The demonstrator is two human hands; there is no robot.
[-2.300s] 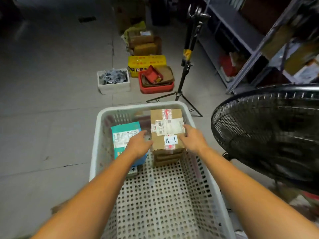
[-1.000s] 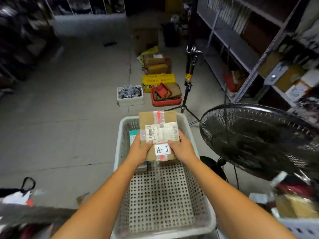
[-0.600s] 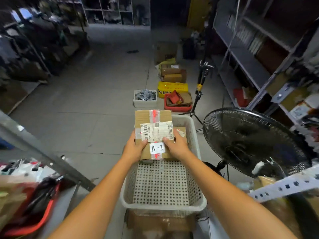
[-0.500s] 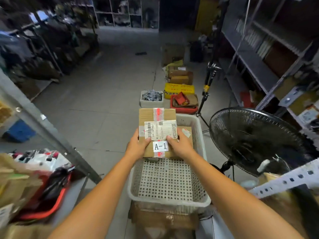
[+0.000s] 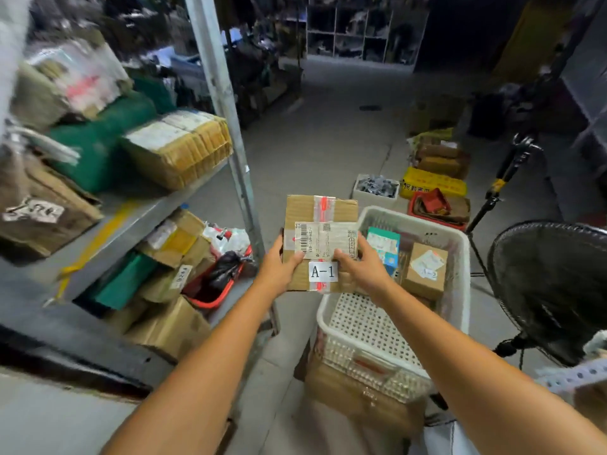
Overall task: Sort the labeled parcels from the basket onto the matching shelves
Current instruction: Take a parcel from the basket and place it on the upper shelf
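Brown cardboard, sealed with clear tape and red-marked strips: the parcel (image 5: 320,224) carries a printed shipping label and a white tag reading A-1 on its top face. It is off the floor, roughly level, between the two hands. The left hand (image 5: 281,267) grips its near-left edge, thumb lying on top at the corner of the shipping label and fingers tucked beneath. The right hand (image 5: 363,269) grips the near-right edge the same way, thumb on top just beside the A-1 tag.

The parcel hangs above the left edge of the white perforated basket (image 5: 410,221), between it and the grey metal shelf unit (image 5: 138,218) on the left, which is crowded with cartons and bags. In the far end of the basket lie a teal box (image 5: 382,247) and a small brown box (image 5: 425,270) with a faint tag that seems to read A-2. The basket rests on a cardboard carton (image 5: 358,399). A black fan (image 5: 551,290) stands to the right, and farther off on the floor are a yellow crate (image 5: 433,185) and a red tray (image 5: 437,208).
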